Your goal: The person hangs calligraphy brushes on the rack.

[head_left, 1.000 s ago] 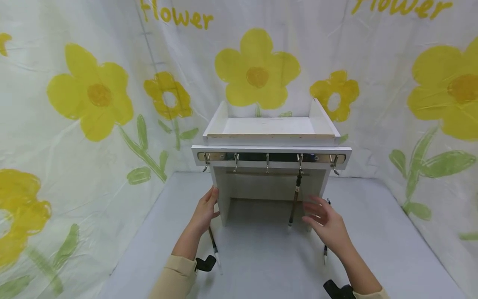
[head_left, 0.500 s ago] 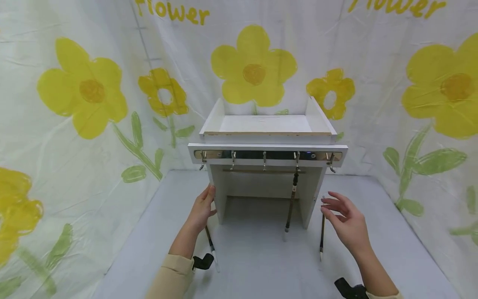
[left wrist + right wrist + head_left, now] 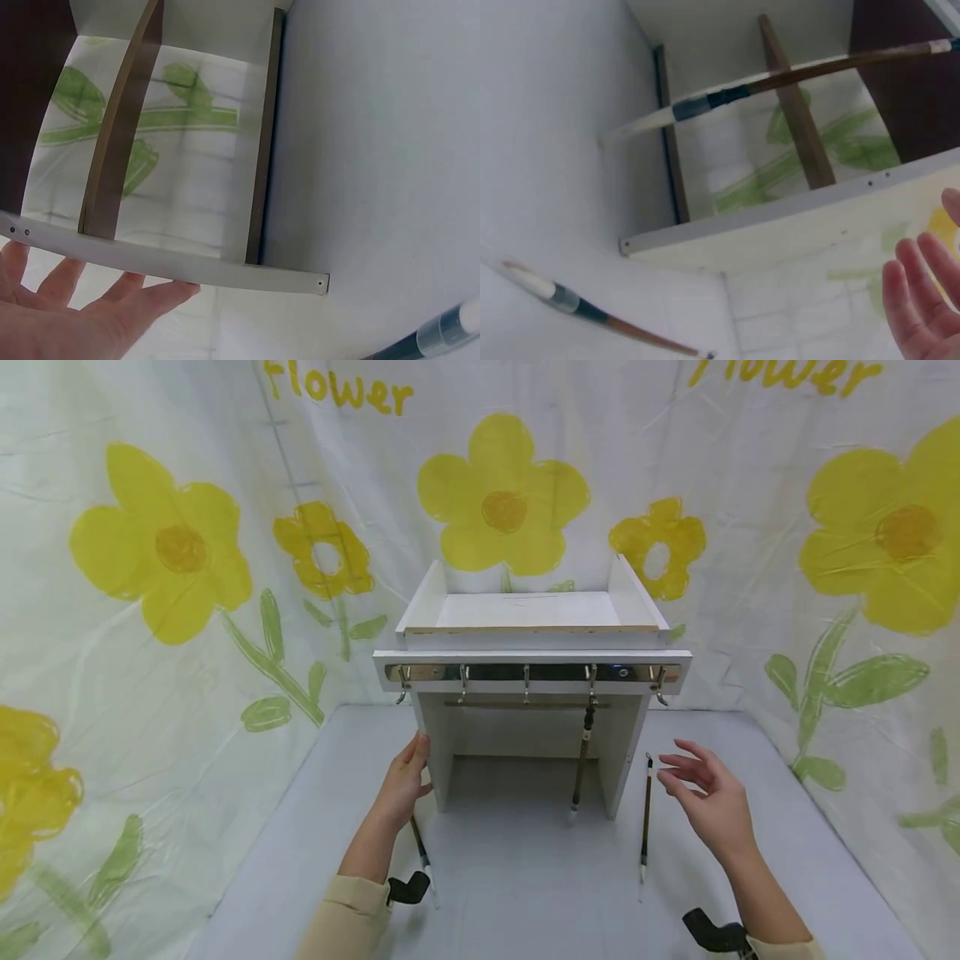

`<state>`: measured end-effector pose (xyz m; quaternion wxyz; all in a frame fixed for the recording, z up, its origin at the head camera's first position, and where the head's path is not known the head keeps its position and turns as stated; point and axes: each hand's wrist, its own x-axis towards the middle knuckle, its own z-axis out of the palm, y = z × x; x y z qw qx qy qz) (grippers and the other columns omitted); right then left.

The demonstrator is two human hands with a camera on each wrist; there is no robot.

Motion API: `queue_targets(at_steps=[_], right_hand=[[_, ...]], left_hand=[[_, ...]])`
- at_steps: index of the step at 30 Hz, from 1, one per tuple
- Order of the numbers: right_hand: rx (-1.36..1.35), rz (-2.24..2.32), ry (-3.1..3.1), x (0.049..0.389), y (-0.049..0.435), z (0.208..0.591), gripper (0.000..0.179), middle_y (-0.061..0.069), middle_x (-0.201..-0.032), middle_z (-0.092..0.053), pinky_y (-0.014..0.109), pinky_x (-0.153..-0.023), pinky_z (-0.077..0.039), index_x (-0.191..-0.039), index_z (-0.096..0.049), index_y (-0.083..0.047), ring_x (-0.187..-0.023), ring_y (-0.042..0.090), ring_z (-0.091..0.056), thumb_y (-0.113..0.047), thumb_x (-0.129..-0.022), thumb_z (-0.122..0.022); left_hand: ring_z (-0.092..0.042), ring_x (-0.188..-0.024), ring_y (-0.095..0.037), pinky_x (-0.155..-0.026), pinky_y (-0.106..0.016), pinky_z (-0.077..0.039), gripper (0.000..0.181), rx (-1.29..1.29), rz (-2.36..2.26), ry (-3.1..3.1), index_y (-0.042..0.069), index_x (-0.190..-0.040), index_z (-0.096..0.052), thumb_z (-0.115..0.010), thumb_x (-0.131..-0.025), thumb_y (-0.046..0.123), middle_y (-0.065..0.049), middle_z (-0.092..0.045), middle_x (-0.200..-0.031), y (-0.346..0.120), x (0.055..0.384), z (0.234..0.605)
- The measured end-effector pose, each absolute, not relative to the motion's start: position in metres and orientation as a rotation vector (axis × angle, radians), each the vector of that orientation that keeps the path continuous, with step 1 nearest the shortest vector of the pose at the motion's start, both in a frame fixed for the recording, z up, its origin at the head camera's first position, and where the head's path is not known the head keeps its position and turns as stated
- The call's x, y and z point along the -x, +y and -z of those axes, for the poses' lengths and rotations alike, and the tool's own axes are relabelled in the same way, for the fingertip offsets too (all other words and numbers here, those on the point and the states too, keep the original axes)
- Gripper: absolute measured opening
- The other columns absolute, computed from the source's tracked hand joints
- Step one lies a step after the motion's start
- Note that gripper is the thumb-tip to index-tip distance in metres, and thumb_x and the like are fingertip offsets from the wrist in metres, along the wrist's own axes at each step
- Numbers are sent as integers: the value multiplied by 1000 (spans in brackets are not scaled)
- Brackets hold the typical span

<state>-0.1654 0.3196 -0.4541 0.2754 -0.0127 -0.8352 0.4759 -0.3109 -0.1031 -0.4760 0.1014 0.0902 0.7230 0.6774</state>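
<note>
A white wooden rack (image 3: 528, 639) with a metal hook strip (image 3: 525, 673) stands on the table. My left hand (image 3: 401, 781) touches the outside of its left side panel, fingertips at the panel in the left wrist view (image 3: 97, 307). One brown-handled writing brush (image 3: 582, 752) hangs tip down from the fourth hook, and it crosses the right wrist view. Right of the rack, a second brush (image 3: 647, 818) lies on the table. My right hand (image 3: 712, 797) hovers beside it with fingers loosely bent and holds nothing. Another brush (image 3: 422, 847) lies near my left wrist, partly hidden.
Behind the rack hangs a white curtain (image 3: 480, 552) painted with yellow flowers and green leaves. A pale grey cloth covers the table (image 3: 525, 893). The other hooks hold nothing.
My right hand has moved right, away from the hanging brush and past the brush on the table. The hanging brush sways slightly. My left hand stays at the rack's side.
</note>
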Motion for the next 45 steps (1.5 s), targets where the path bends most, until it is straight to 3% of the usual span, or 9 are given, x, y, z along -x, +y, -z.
queue_targets(at_steps=[14,21,23,26,30,38,45], right_hand=[[160,-1400,-2352,180,331,479,61,26,-129,-66,16,-71,-59,-149,-45,-6,-90,-13,-63,-21,-96,-71],[236,-1491,-2391,183,333,485,67,31,-134,-60,25,-72,-62,-152,-37,-3,-89,-11,-65,-18,-96,-71],[263,-1473,-2419,184,334,487,69,30,-135,-59,27,-73,-63,-153,-36,-4,-93,-5,-67,-21,-96,-71],[288,-1436,-2464,187,334,491,71,30,-136,-59,28,-75,-63,-153,-36,-4,-102,15,-72,-26,-96,-71],[287,-1453,-2491,193,335,496,72,30,-138,-57,31,-76,-63,-154,-34,-4,-114,38,-67,-24,-97,-71],[342,-1530,-2545,200,341,507,77,37,-140,-50,37,-73,-64,-155,-26,2,-118,48,-62,-11,-95,-72],[445,-1568,-2587,202,343,517,80,40,-142,-46,37,-73,-64,-155,-22,6,-121,50,-59,-11,-94,-72]], left_hand=[[-22,-153,-40,-111,-67,-34,80,-246,-2000,2162,17,-163,-19,-37,-101,65,-14,-19,-168,-108,307,480],[-23,-152,-41,-112,-66,-35,83,-238,-1992,2167,15,-162,-22,-38,-100,67,-13,-18,-168,-104,307,480],[-24,-152,-41,-112,-66,-35,82,-246,-1996,2166,17,-162,-23,-39,-100,68,-12,-18,-169,-102,309,480],[-24,-152,-40,-111,-66,-35,81,-241,-1992,2166,18,-162,-24,-39,-100,68,-10,-17,-169,-100,311,479],[-23,-153,-39,-111,-66,-36,78,-233,-1999,2163,18,-162,-23,-38,-101,65,-10,-16,-169,-102,313,479],[-20,-153,-39,-112,-65,-35,71,-227,-1990,2132,14,-162,-20,-35,-107,54,-12,-15,-169,-102,310,468],[-22,-153,-38,-111,-65,-36,79,-245,-1992,2163,17,-162,-22,-37,-102,65,-10,-15,-169,-102,314,478]])
